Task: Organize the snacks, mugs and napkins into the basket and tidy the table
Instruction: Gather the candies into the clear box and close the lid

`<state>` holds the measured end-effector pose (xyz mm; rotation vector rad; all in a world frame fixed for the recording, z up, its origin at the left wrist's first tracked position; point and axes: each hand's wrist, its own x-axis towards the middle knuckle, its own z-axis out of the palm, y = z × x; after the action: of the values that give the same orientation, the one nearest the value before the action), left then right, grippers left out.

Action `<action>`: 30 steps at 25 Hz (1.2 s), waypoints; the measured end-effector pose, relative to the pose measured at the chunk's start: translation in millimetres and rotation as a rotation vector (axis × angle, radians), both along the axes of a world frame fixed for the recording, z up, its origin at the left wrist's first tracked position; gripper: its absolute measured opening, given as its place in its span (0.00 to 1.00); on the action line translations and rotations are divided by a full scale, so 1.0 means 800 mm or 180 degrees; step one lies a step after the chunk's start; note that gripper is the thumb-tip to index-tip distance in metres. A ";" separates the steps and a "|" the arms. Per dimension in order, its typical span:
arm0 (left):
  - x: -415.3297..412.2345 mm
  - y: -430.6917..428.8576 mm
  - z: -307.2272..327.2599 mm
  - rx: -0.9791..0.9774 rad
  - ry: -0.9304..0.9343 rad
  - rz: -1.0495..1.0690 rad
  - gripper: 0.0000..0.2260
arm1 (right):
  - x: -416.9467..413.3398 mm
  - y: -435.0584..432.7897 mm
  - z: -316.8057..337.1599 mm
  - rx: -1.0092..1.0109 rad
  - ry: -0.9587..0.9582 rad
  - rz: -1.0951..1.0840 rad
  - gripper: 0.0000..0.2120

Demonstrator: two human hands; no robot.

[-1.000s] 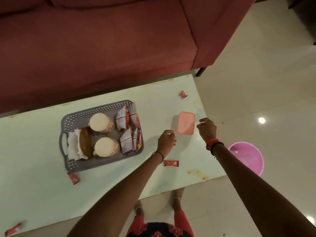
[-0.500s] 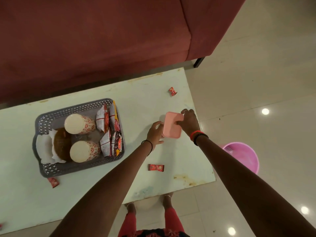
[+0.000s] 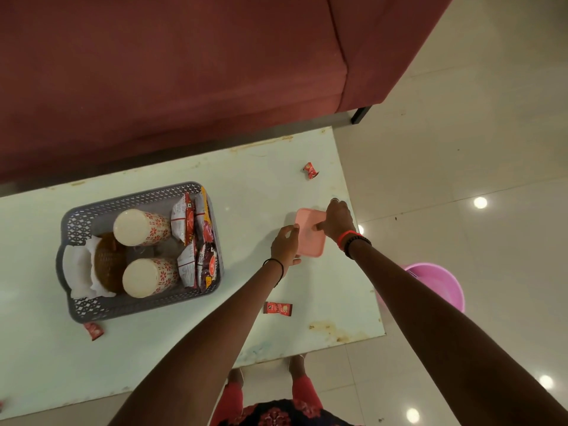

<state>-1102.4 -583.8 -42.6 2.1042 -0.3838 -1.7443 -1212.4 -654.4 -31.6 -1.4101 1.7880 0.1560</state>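
A grey perforated basket (image 3: 92, 305) stands on the pale table (image 3: 246, 186). It holds two floral mugs (image 3: 140, 230) lying on their sides, a brown woven piece on white napkins (image 3: 78, 265) and several snack packets (image 3: 196, 241). Right of it lies a pink box (image 3: 310, 241). My left hand (image 3: 284, 247) grips its left edge with curled fingers. My right hand (image 3: 336, 221) holds its far right side, thumb on top. Small red wrappers lie loose: one far right (image 3: 310, 170), one near my left arm (image 3: 277, 309), one below the basket (image 3: 93, 330).
A dark red sofa (image 3: 184, 72) runs along the table's far side. A pink bucket (image 3: 436, 287) stands on the tiled floor right of the table. My feet (image 3: 267, 370) show at the near table edge.
Both hands reached the pink box and took hold of it; a second ago they were apart from it. The view shifted, so the basket sits further left.
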 end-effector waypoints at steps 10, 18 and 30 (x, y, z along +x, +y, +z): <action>0.004 -0.001 -0.007 0.0160 0.0063 0.0024 0.26 | 0.007 0.012 0.007 -0.0331 -0.0223 -0.0306 0.25; 0.010 0.007 -0.007 0.0193 0.0256 0.0019 0.29 | -0.010 0.026 0.027 -0.0236 -0.0499 -0.0568 0.16; 0.053 0.111 -0.003 -0.0319 -0.0774 -0.0262 0.26 | 0.013 0.053 0.084 -0.0135 -0.1555 -0.0924 0.07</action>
<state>-1059.8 -495.2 -45.0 2.2611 -0.6202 -1.4806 -1201.9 -611.6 36.0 -1.0820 1.5616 -0.3529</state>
